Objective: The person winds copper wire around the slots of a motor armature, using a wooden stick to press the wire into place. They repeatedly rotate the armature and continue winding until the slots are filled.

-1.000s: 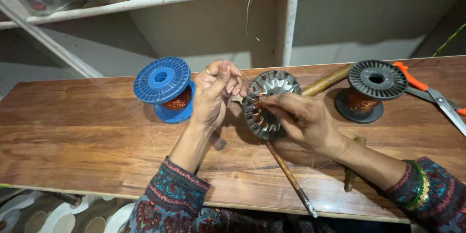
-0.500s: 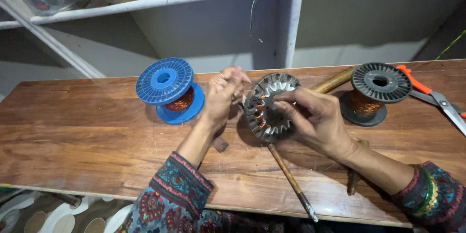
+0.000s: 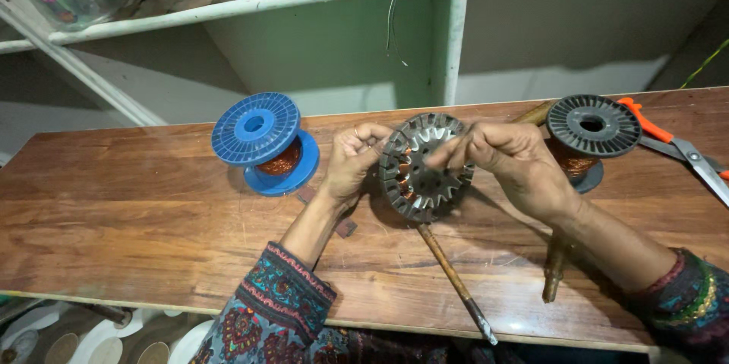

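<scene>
While two hands (image 3: 351,163) (image 3: 510,160) grip one stator (image 3: 422,167), two spools (image 3: 262,140) (image 3: 588,132) flank.

Toothed metal stator (image 3: 425,167), upright, hand-held

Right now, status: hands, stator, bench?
Left hand grips stator rim. Right hand fingers pinch at its top teeth. Blue spool left, black spool and scissors right.

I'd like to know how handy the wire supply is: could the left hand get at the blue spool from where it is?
Probably yes. The left hand grips the edge of the toothed metal core, and the blue spool stands just beside it on the wooden table with nothing between them, though the hand would first have to let go.
</scene>
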